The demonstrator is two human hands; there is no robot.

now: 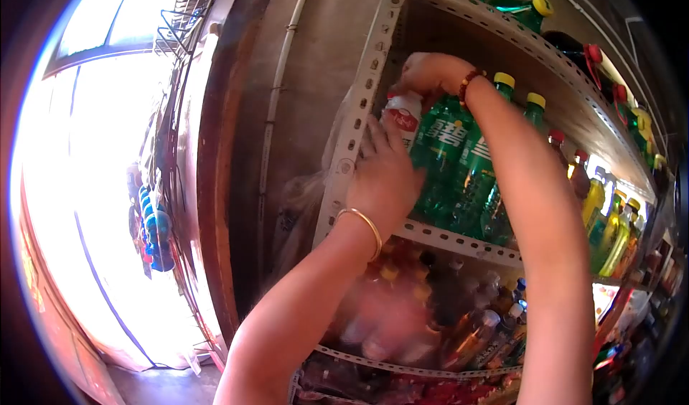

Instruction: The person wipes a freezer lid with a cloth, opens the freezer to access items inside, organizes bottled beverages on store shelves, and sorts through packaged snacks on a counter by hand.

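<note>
At the left end of a shelf stands a white bottle (pixel 403 113) with a red-and-white label, partly hidden behind my left hand. My right hand (pixel 435 72), below a red beaded bracelet, is curled over the top of this bottle; its fingertips are partly out of sight. Lower down, my left hand (pixel 384 177), with a gold bangle at the wrist, has its fingers stretched upward along the bottle's lower part, close to the shelf post. Right beside them are green soda bottles (pixel 445 136) with white lettering, and yellow caps show on those further right.
A perforated metal shelf post (pixel 357 118) rises left of my hands. Yellow drink bottles (pixel 611 236) stand further right. More bottles (pixel 477 337) lie on the lower shelf behind a blurred reflection or plastic. Green bottles (pixel 527 10) are on top. A bright doorway (pixel 93 190) is at left.
</note>
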